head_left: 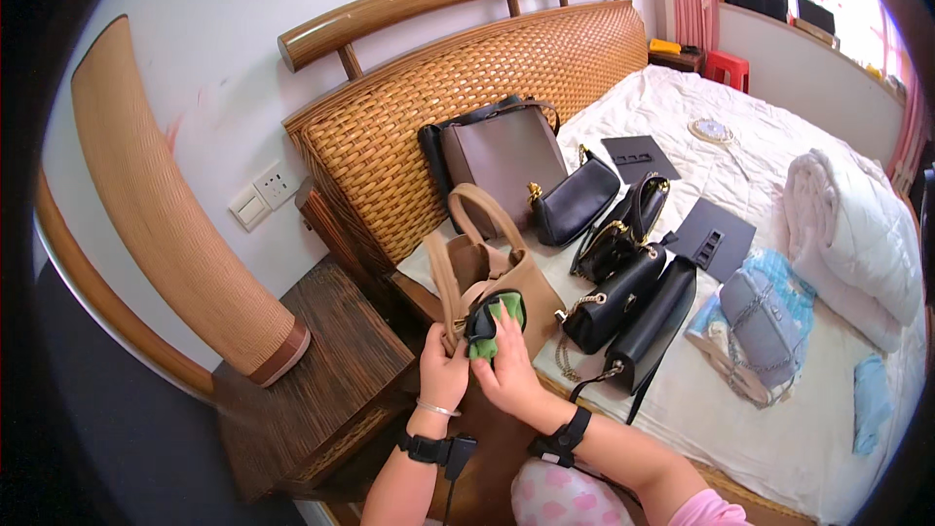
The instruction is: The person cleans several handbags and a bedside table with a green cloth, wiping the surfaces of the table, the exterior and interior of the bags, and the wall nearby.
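A tan handbag [538, 282] with two upright loop handles stands at the bed's near edge, in front of me. My left hand [444, 368] is closed at the lower end of its nearer handle. My right hand [510, 372] presses a green and black cloth [484, 323] against the bag's near side, its fingers bent over the cloth. Part of the bag's side is hidden behind the cloth and the hands. Just right of the bag lie a black chain-strap handbag [616, 300] and a longer black shoulder bag [654, 326].
A taupe tote [506, 161] leans on the woven headboard [419, 127]. Black bags [578, 203], dark flat boards [716, 234], a light-blue chain bag [765, 307] and a white quilt [847, 234] lie on the bed. At left, a wooden nightstand [336, 341] holds a curved lamp [185, 205].
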Demonstrator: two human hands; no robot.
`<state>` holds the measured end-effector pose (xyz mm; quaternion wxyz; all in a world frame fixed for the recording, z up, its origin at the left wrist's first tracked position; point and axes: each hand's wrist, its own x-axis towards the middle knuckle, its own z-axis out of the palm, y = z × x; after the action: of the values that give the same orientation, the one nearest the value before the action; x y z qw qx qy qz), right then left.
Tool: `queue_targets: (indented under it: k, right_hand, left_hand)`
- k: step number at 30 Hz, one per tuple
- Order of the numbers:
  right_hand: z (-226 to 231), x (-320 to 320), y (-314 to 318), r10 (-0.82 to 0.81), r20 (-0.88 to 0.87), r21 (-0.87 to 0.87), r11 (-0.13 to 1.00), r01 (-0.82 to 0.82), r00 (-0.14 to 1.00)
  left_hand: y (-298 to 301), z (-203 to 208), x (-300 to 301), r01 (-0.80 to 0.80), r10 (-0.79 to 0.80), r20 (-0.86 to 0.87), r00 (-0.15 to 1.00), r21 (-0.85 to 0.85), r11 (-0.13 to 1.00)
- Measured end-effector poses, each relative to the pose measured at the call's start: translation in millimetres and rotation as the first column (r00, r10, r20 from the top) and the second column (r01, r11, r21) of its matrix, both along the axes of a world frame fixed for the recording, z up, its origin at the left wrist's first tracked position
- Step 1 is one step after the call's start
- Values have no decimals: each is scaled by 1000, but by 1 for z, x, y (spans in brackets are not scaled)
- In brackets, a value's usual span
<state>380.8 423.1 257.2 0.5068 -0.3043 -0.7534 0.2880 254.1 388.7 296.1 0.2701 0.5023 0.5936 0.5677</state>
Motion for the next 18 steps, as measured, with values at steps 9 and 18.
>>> queue_targets:
  k: [9,18]
  right_hand:
    - [-7,-22,41,-221,78,-106,968,229,972]
    - [-25,-4,-25,112,361,71,987,-147,926]
  left_hand:
    - [-40,-22,-12,44,-44,40,998,0,999]
    - [-38,-34,-24,68,-71,352,933,20,997]
